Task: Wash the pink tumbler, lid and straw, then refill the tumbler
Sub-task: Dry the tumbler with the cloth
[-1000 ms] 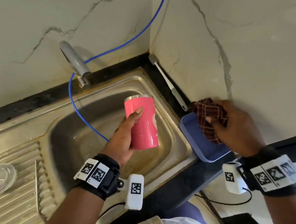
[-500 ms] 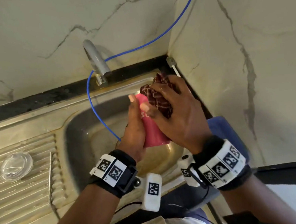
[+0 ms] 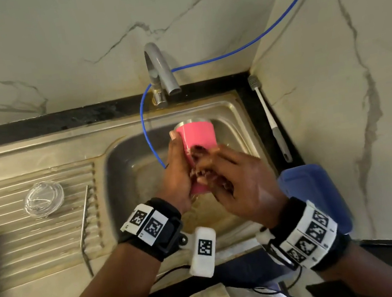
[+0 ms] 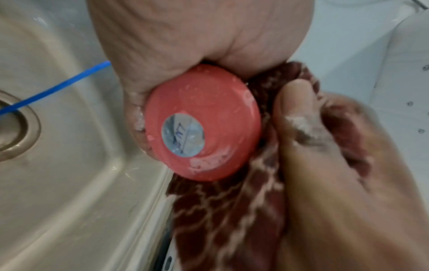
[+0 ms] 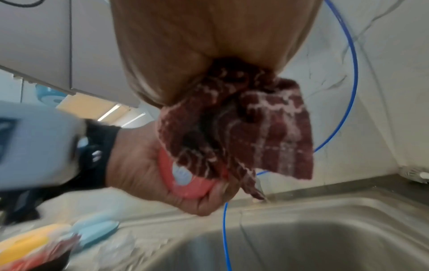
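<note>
The pink tumbler [image 3: 198, 137] stands upright over the steel sink [image 3: 233, 117], gripped near its base by my left hand [image 3: 178, 173]. Its pink bottom with a round silver sticker [image 4: 202, 124] fills the left wrist view, flecked with suds. My right hand [image 3: 233, 181] holds a soapy maroon checked cloth [image 4: 223, 210] against the tumbler's lower right side. In the right wrist view the cloth [image 5: 255, 128] hangs from my palm in front of the tumbler's base [image 5: 190, 190]. The clear lid [image 3: 44, 198] lies on the drainboard at left. A metal straw [image 3: 86, 228] lies beside it.
A grey tap [image 3: 160, 69] stands behind the basin, and a thin blue hose [image 3: 147, 135] loops down into it. A bottle brush [image 3: 271, 121] lies on the black counter at right. A blue tub [image 3: 316, 196] sits at the sink's front right corner.
My right hand carried the cloth from the blue tub to the tumbler, then slid from the rim down to the lower side. The left hand kept hold of the tumbler.
</note>
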Available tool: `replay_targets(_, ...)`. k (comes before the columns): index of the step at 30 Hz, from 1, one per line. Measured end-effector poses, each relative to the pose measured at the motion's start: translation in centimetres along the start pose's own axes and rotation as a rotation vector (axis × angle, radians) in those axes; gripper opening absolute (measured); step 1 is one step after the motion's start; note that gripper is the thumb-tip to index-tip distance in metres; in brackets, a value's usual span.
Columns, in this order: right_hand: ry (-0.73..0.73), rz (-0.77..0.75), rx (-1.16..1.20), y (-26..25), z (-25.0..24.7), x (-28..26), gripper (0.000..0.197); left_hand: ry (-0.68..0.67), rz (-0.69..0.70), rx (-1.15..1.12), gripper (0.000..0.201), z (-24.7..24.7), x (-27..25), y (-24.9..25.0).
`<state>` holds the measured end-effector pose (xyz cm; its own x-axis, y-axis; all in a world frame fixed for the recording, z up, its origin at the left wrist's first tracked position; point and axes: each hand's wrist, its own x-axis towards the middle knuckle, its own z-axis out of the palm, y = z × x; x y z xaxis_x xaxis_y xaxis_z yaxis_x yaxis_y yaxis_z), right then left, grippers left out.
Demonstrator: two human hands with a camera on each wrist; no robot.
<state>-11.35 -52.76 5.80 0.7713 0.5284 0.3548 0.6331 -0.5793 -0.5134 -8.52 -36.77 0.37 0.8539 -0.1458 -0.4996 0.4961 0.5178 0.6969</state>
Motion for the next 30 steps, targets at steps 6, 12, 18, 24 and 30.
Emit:
replay_targets(6, 0.018, 0.181, -0.122, 1.4, -0.7, 6.2, 0.044, 0.094, 0.032, 0.123, 0.089, 1.0, -0.2, -0.5)
replay_targets(12, -0.002, 0.133, -0.089, 1.3, -0.2, 7.0, 0.029, 0.155, 0.083, 0.075, 0.074, 0.2, 0.0, 0.6)
replay_targets(18, -0.096, 0.085, 0.086, -1.1, 2.1, 1.3, 0.033, 0.181, -0.027, -0.069, 0.077, -1.6, 0.1, 2.1)
replay_targets(24, -0.053, 0.004, 0.071, -1.5, 2.3, 0.5, 0.028, 0.120, -0.101, -0.146, 0.083, -2.2, -0.4, 2.6)
replay_targets(30, 0.110, 0.105, 0.056, 0.5, 1.8, 5.5, 0.026, -0.038, -0.013, -0.016, 0.088, -1.7, -1.6, 2.0)
